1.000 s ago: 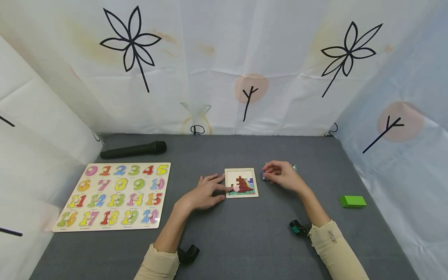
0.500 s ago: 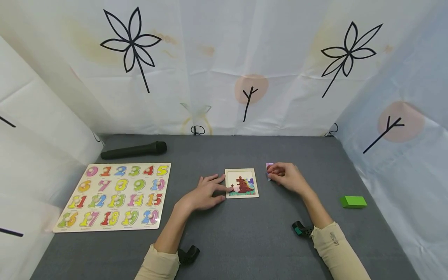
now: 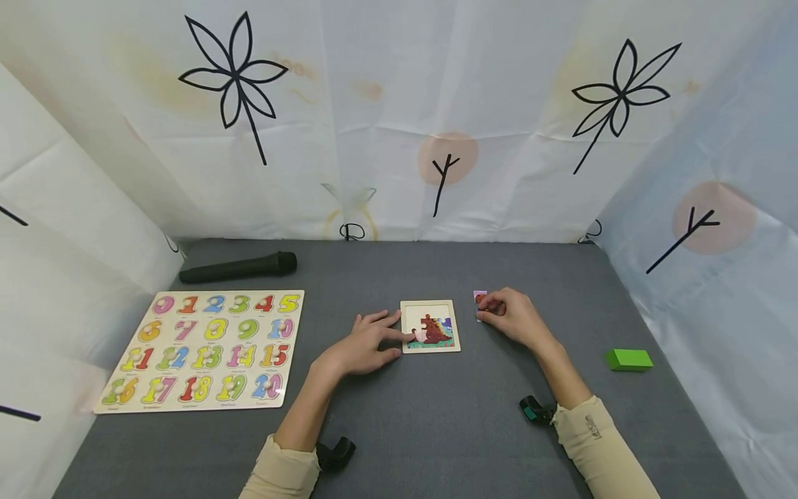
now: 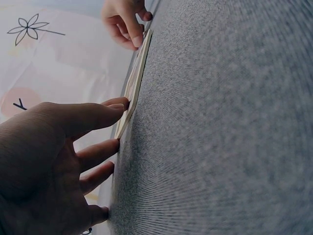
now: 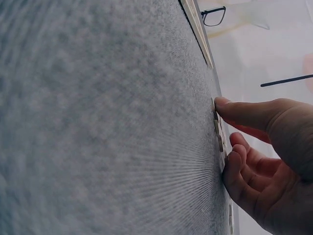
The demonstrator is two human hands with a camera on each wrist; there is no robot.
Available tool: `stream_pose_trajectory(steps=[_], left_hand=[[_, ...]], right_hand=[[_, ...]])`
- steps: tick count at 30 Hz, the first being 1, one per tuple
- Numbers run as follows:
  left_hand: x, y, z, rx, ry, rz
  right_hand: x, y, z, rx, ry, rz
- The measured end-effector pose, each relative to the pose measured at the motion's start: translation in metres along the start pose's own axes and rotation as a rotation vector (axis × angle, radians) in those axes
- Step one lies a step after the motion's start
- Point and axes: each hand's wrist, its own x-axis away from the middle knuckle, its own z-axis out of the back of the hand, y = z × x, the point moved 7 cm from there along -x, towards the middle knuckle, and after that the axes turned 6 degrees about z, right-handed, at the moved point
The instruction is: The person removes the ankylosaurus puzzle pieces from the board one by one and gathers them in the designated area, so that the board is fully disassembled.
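- Resting at the left side of the small wooden puzzle board [image 3: 430,312], the left hand [image 3: 364,346] is spreading its fingers apart, gripping nothing; the index finger is lying across the rim onto the picture.
- The puzzle board is lying flat near the middle of the gray table [image 3: 399,416], showing a partly assembled reddish-brown dinosaur [image 3: 436,333], while its upper part is showing bare wood.
- Just beyond the board's right side, the right hand [image 3: 514,319] is bending its thumb and fingers at a purple puzzle piece [image 3: 478,298]; the fingertips are covering part of it, so I cannot tell whether they are pinching it or only touching it.
- In the right wrist view, thin pieces are lying on the cloth between thumb and fingertips.
- To the person's left, a number board [image 3: 198,339] is holding colorful numerals from 0 to 20, and a black microphone [image 3: 237,269] is lying just behind it.
- Well to the right, a green block [image 3: 628,360] is sitting alone near the table's edge.
- Beige sleeves [image 3: 605,450] are covering both forearms, and a white patterned curtain [image 3: 374,83] is hanging behind the table.
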Motion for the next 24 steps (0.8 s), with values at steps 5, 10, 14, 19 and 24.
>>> stream_pose_trajectory(steps=[5,10,14,19,24], left_hand=[[0.0,-0.0006,0.0002,-0.002,0.002,-0.007],[0.002,0.0031,0.002,0.02,-0.011,0.017],[0.0017,0.0032,0.0017,0.032,-0.02,0.028],[0.0009,0.0021,0.001,0.026,-0.027,0.032],[0.0013,0.004,0.002,0.025,-0.02,0.019]], right_hand=[[-0.0019,-0.0014,-0.0013,-0.025,-0.016,0.01],[-0.0016,-0.0013,-0.0013,-0.04,-0.026,0.002],[-0.0006,0.0001,0.0,-0.031,-0.021,-0.005],[0.0003,0.0017,0.0008,-0.041,-0.02,-0.022],[-0.0006,-0.0074,0.0012,-0.075,-0.005,0.004]])
